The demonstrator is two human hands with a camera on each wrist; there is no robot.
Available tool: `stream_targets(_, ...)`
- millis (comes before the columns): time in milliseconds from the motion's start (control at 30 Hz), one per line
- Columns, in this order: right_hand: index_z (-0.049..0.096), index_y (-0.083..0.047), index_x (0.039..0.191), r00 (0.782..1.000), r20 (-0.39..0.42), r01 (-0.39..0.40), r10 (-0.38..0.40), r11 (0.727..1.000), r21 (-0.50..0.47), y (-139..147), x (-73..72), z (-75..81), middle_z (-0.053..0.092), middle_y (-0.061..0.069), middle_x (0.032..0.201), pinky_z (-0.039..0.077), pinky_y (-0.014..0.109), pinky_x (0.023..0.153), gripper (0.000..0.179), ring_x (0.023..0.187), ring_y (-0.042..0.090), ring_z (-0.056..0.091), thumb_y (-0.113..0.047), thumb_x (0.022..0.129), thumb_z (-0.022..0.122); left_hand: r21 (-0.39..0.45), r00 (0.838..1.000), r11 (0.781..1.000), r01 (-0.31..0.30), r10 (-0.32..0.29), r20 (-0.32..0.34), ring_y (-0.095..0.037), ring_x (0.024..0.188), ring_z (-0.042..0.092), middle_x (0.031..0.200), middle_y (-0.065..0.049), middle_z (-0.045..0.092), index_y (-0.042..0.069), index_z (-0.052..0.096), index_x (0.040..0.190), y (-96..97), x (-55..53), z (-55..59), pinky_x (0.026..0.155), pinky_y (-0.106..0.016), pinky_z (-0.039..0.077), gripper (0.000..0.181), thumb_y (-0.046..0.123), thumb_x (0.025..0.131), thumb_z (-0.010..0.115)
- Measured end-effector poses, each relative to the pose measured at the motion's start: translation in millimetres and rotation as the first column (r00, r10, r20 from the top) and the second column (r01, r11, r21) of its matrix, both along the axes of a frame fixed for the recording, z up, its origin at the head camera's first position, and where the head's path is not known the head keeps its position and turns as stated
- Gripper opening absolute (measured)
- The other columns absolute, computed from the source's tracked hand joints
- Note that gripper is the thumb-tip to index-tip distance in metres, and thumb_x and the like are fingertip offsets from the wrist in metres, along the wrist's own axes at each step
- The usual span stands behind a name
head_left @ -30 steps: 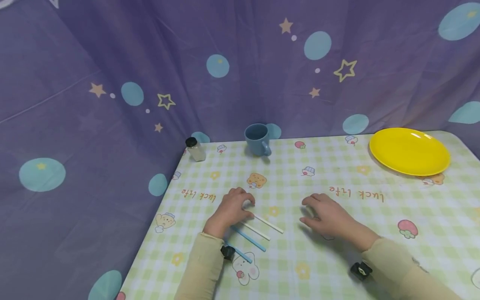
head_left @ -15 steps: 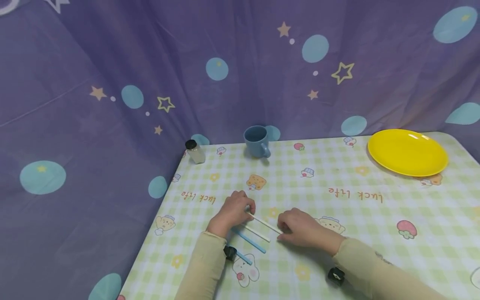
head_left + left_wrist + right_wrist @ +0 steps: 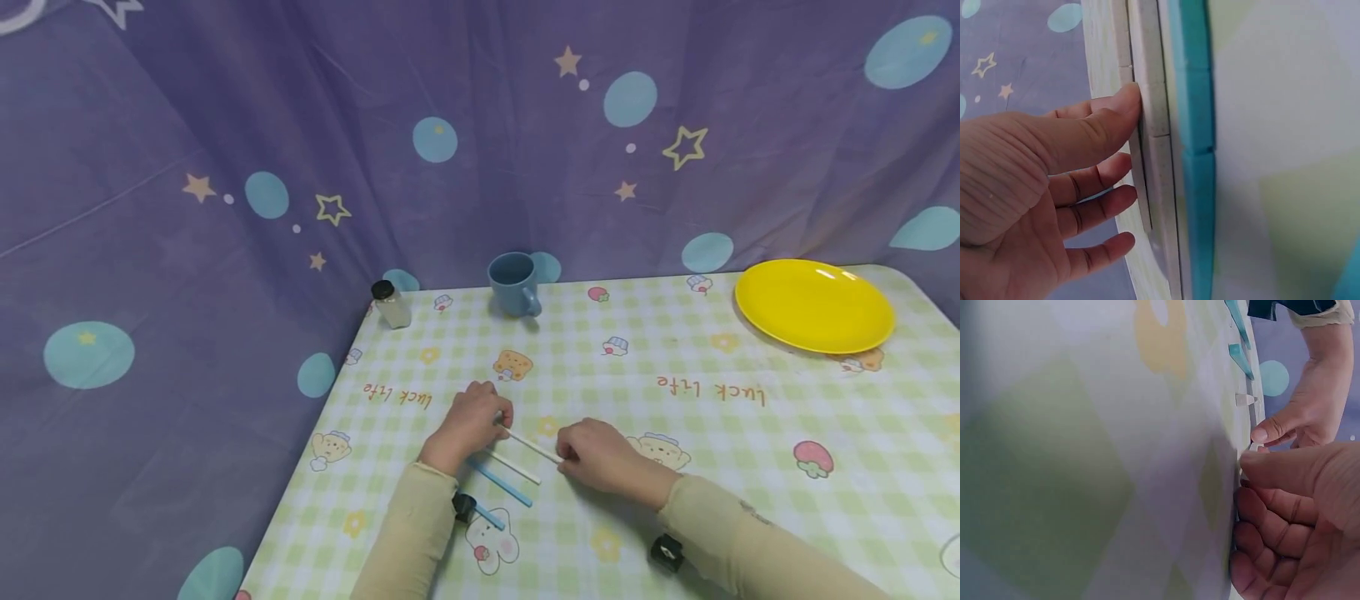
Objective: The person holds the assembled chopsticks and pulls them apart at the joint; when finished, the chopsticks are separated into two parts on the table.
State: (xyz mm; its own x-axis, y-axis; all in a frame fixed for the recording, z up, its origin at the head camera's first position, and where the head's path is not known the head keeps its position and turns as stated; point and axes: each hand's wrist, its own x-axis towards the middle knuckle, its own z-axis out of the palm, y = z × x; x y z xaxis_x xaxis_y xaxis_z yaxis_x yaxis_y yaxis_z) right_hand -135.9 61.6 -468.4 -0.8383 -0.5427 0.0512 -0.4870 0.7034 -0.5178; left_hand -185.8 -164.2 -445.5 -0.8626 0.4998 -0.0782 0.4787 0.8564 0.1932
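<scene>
A slim white chopstick (image 3: 531, 443) spans the gap between my two hands. At its far-left end my left hand (image 3: 471, 423) pinches it between thumb and fingers. My right hand (image 3: 600, 454) pinches the near-right end, its other fingers curled in the right wrist view. Just below lie a second white chopstick (image 3: 516, 467) and a blue chopstick (image 3: 506, 485), side by side on the cloth. Another blue chopstick (image 3: 491, 518) is partly hidden under my left wrist. In the left wrist view, the left thumb (image 3: 1100, 134) presses along the outermost white stick.
A blue mug (image 3: 514, 285) stands at the back, with a black-capped glass shaker (image 3: 392, 305) to its left. The yellow oval plate (image 3: 813, 307) sits at the back right. A checked cloth (image 3: 675, 533) covers the table; a purple curtain (image 3: 480, 192) hangs behind it.
My right hand has moved left to the white chopstick and taken hold of its near end. The left hand has closed on the other end. The other sticks lie where they were.
</scene>
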Motion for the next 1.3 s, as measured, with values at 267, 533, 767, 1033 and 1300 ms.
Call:
stream_targets(267,0.065,-0.018,0.073,0.993,0.012,0.114,-0.114,0.991,-0.073,13.8,-4.5,1.1,0.056,-0.014,0.066,0.043,0.03,0.064,0.017,0.062,0.007,0.049,-0.011,0.081,0.077,0.004,0.994,0.998,0.068,-0.068,-0.085,-0.015,0.077,0.042,0.08,0.008,0.043,0.021,0.061,0.077,5.3,2.5,-4.3,0.07,-0.034,0.036,0.018,0.027,0.082,0.078)
stream_targets(533,0.066,-0.016,0.071,0.99,-0.04,0.13,-0.135,0.984,-0.122,38.5,-8.6,9.4,0.058,-0.013,0.065,0.043,0.029,0.061,0.017,0.06,0.006,0.047,-0.007,0.08,0.077,0.084,0.987,0.991,0.101,-0.089,-0.133,-0.013,0.074,0.048,0.075,0.008,0.048,0.019,0.053,0.08,19.5,5.3,-5.3,0.069,-0.032,0.04,0.021,0.024,0.089,0.071)
stream_targets(767,0.066,-0.014,0.074,0.987,-0.039,0.152,-0.158,0.98,-0.132,62.1,-11.4,21.0,0.062,-0.01,0.069,0.044,0.029,0.061,0.016,0.061,0.006,0.048,-0.005,0.083,0.076,0.147,0.991,0.983,0.112,-0.1,-0.088,-0.011,0.065,0.052,0.075,0.006,0.059,0.018,0.055,0.091,34.6,9.0,-5.0,0.066,-0.03,0.045,0.013,0.024,0.094,0.066)
stream_targets(1033,0.063,-0.017,0.075,0.985,0.042,0.171,-0.166,0.977,-0.132,82.5,-13.5,20.9,0.059,-0.011,0.068,0.042,0.028,0.061,0.016,0.062,0.008,0.048,-0.009,0.085,0.074,0.32,0.99,0.938,0.137,-0.143,-0.005,-0.002,0.071,0.057,0.086,0.008,0.07,0.017,0.073,0.102,52.0,10.1,-6.5,0.071,-0.02,0.047,0.011,0.02,0.092,0.067)
stream_targets(1300,0.07,-0.015,0.084,0.995,-0.004,0.092,-0.096,0.965,-0.247,84.8,-12.3,12.2,0.06,-0.014,0.073,0.044,0.024,0.059,0.008,0.061,0.004,0.048,-0.007,0.087,0.072,0.533,0.981,0.84,0.101,-0.173,0.086,0.0,0.064,0.052,0.085,0.008,0.07,0.013,0.076,0.096,76.1,12.6,-10.0,0.062,-0.015,0.044,0.008,0.014,0.091,0.069)
